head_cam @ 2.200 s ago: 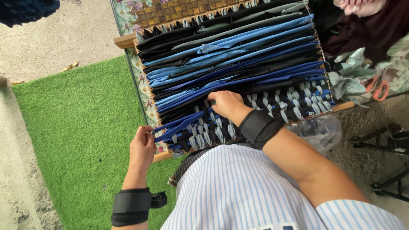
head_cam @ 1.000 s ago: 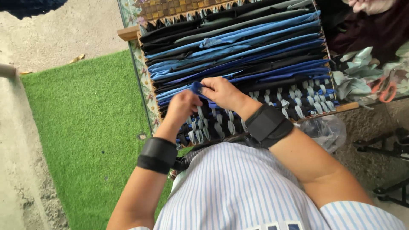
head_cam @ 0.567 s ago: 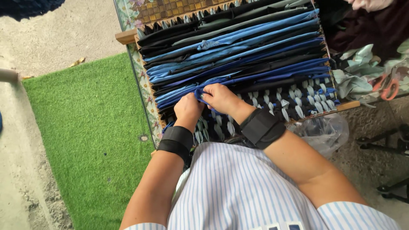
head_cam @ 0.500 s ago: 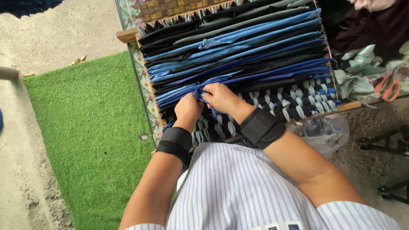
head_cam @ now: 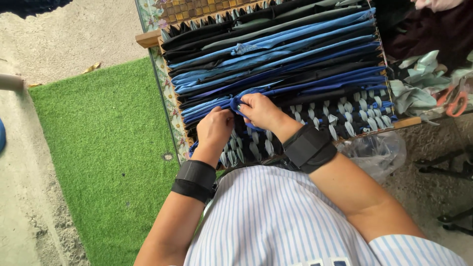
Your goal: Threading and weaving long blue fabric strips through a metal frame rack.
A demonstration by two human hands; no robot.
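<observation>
Grass mat [head_cam: 108, 148] left of loom [head_cam: 167, 98]

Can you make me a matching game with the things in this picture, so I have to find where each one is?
Things:
1. blue cloth strip
2. green mat
3. plastic bag
4. black wristbands

Places:
A. on the ground, left of the frame
B. pinched between the left hand and right hand
C. around both wrists
D. under the frame's right corner, clear and crumpled

Pairs: 1-B, 2-A, 3-D, 4-C
</observation>
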